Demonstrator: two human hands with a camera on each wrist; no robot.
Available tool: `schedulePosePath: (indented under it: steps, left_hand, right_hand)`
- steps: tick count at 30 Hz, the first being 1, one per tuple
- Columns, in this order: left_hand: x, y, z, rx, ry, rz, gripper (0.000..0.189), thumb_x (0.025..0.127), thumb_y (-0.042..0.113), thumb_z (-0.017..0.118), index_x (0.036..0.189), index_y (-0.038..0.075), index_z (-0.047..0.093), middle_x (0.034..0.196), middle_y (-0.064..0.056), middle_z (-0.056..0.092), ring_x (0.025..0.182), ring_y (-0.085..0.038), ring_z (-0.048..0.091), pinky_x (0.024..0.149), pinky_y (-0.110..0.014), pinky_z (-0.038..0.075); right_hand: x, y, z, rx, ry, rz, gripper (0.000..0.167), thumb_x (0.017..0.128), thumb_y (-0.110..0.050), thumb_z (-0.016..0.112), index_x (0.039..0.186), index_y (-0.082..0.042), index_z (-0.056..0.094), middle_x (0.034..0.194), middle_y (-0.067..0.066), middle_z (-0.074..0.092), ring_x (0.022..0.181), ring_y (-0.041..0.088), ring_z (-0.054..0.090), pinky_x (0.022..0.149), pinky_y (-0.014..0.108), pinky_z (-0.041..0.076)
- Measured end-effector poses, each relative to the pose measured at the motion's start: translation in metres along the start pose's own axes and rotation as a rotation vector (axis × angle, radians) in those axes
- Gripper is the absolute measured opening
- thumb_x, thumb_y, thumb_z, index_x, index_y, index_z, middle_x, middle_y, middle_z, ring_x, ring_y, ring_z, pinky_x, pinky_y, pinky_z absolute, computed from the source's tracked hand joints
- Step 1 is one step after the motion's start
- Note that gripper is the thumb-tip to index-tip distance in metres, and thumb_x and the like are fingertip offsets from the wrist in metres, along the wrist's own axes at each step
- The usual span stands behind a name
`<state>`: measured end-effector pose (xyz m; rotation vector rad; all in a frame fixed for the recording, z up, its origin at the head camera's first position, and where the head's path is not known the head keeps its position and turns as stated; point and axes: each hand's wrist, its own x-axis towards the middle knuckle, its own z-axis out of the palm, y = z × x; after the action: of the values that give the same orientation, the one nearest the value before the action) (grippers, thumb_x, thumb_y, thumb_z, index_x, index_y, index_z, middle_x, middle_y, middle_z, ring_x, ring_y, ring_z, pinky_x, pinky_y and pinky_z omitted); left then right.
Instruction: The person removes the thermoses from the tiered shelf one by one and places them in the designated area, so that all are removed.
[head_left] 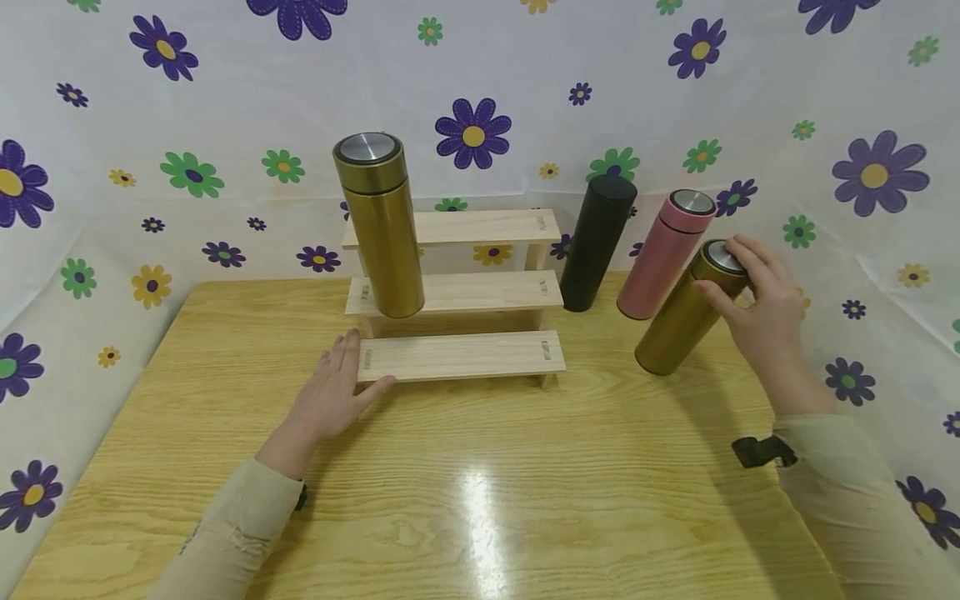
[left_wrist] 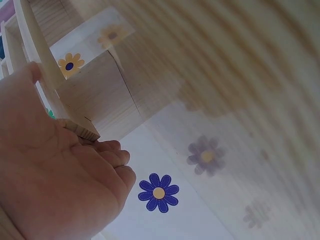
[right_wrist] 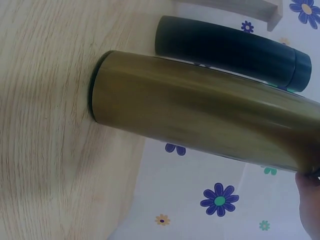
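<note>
My left hand grips the left end of the lowest board of a three-tier wooden rack, thumb along the front edge and fingers at the end. In the left wrist view, the fingers bend by the board's end. At the right, my right hand holds a gold thermos flask round its steel-topped lid; the flask's base is on or close to the table. A second gold flask stands upright toward the left of the rack, apparently on the middle board.
Between the rack and the held flask stand a black flask and a pink flask, both upright on the wooden table. Flower-printed cloth hangs behind the table and at its sides.
</note>
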<state>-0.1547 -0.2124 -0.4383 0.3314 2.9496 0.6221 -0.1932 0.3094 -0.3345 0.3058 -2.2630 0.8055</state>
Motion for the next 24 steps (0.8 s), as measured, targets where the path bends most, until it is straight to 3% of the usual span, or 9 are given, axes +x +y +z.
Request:
schedulePosePath:
  steps: [7, 13, 20, 24]
  left_hand:
    - [-0.001, 0.001, -0.001, -0.003, -0.003, 0.0, 0.101, 0.092, 0.068, 0.035, 0.15, -0.004, -0.006, 0.157, -0.024, 0.0, 0.143, -0.038, 0.001, 0.115, -0.051, 0.005]
    - [0.0, 0.002, -0.001, -0.012, 0.0, 0.005, 0.101, 0.092, 0.068, 0.035, 0.15, -0.004, -0.006, 0.157, -0.023, 0.0, 0.144, -0.038, 0.001, 0.115, -0.05, 0.005]
    - [-0.001, 0.001, 0.0, -0.002, 0.009, 0.005, 0.099, 0.093, 0.067, 0.035, 0.15, -0.003, -0.006, 0.157, -0.023, 0.001, 0.144, -0.037, 0.002, 0.116, -0.049, 0.005]
    - [-0.001, 0.001, 0.0, -0.004, 0.008, 0.005, 0.1, 0.093, 0.067, 0.035, 0.15, -0.004, -0.006, 0.157, -0.023, 0.001, 0.144, -0.037, 0.001, 0.116, -0.049, 0.004]
  right_hand:
    - [-0.001, -0.001, 0.001, 0.012, 0.0, 0.028, 0.062, 0.078, -0.013, 0.079, 0.135, -0.009, 0.055, 0.139, 0.007, 0.05, 0.128, 0.023, 0.045, 0.099, 0.012, 0.036]
    - [-0.001, -0.003, -0.001, -0.005, -0.018, 0.034, 0.061, 0.08, -0.017, 0.078, 0.135, -0.005, 0.054, 0.14, 0.009, 0.049, 0.129, 0.024, 0.044, 0.101, 0.013, 0.034]
    - [0.003, -0.006, -0.005, -0.046, -0.078, 0.031, 0.062, 0.082, -0.021, 0.077, 0.135, -0.002, 0.052, 0.143, 0.014, 0.045, 0.133, 0.032, 0.037, 0.111, 0.044, 0.029]
    - [0.008, -0.013, -0.006, -0.082, -0.089, -0.005, 0.062, 0.084, -0.027, 0.075, 0.135, -0.001, 0.051, 0.145, 0.013, 0.042, 0.136, 0.031, 0.032, 0.113, 0.046, 0.023]
